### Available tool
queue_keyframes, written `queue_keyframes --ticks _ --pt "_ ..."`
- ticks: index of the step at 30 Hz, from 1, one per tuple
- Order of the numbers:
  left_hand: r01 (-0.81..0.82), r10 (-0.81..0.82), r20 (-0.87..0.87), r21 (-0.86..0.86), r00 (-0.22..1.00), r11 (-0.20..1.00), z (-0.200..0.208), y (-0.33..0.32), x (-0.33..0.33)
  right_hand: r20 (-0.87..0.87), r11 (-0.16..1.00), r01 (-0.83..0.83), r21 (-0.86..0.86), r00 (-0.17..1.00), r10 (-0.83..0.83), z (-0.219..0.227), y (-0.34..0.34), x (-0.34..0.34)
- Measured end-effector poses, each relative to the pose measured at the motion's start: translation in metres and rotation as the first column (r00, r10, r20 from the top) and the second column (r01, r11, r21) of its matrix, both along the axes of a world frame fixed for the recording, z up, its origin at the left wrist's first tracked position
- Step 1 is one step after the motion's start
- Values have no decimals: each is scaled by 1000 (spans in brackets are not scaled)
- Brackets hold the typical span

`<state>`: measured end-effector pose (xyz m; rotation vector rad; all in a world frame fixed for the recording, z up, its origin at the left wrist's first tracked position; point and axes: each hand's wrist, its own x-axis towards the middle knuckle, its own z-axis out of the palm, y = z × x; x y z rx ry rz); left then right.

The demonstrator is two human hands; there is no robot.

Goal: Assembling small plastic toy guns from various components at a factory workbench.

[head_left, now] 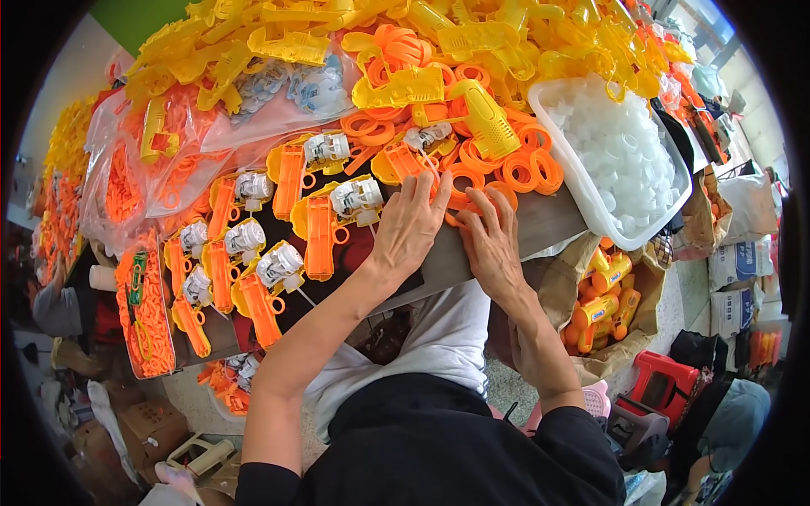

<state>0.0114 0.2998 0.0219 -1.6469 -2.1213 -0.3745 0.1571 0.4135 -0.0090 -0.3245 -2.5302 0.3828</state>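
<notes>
My left hand (408,221) reaches to the table's near edge, its fingers bent over a half-assembled toy gun (400,160) with a yellow shell, an orange grip and a white inner piece. Beside it my right hand (492,246) has its fingertips curled at the near side of the orange rings (521,171), with thumb and fingers on one ring (504,193). To the left of my hands lie several similar toy gun halves (319,238) in loose rows, each with a white mechanism (356,198) fitted in. My fingers partly hide what they touch.
Yellow shells (472,38) are heaped at the back. A white tub (580,198) of translucent caps stands at the right, above a paper bag (644,327) of yellow-orange parts. At left are a bin (175,354) of small orange pieces and plastic bags (94,181). A red stool (666,384) stands lower right.
</notes>
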Motion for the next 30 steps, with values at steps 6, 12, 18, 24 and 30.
queue_keyframes --ticks 6,12,18,24,30 --pt "-30 30 -1 112 1000 993 5 -8 -1 101 996 19 91 994 -28 4 2 -2" --pt "27 -36 76 125 996 992 23 -29 -3 165 994 -47 101 986 30 6 10 -14" --pt "142 -144 27 68 989 987 50 -49 -14 149 982 -111 151 985 89 4 31 -55" --pt "118 -122 76 64 990 991 70 -82 -3 181 960 -166 227 975 126 3 52 -89" --pt "217 -217 137 14 966 976 49 -106 37 60 851 -327 -410 922 383 26 78 -81"
